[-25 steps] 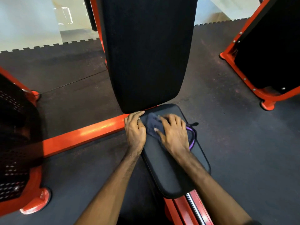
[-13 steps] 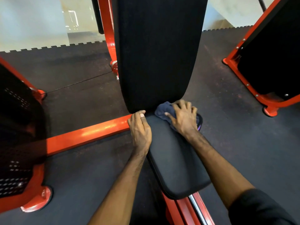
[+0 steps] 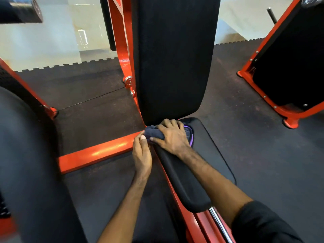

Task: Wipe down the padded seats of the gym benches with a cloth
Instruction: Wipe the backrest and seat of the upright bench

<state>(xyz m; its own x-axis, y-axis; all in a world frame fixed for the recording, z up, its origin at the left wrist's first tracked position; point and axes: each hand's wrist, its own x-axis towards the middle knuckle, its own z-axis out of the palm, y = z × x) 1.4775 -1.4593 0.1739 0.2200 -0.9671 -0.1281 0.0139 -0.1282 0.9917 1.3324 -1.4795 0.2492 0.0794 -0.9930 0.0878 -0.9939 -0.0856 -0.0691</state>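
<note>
The black padded seat [image 3: 206, 155] of the orange-framed bench runs from the lower middle up to its upright black backrest [image 3: 173, 58]. A dark blue cloth [image 3: 154, 133] with a purple edge lies bunched at the seat's far left corner, just under the backrest. My right hand [image 3: 172, 135] covers the cloth, fingers curved over it and thumb along its near side. My left hand [image 3: 142, 151] is at the seat's left edge, with its curled thumb and fingertips pinching the cloth's left end.
An orange frame beam [image 3: 94, 153] runs left from the seat across the dark rubber floor [image 3: 263, 163]. Another orange and black machine [image 3: 289, 71] stands at the right. A dark padded part [image 3: 26, 163] fills the left. A chrome rod [image 3: 219, 223] sticks out below the seat.
My right hand slid the cloth left, from the seat's far right to its far left corner. My left hand came off the seat's edge and met the cloth. The view moved closer.
</note>
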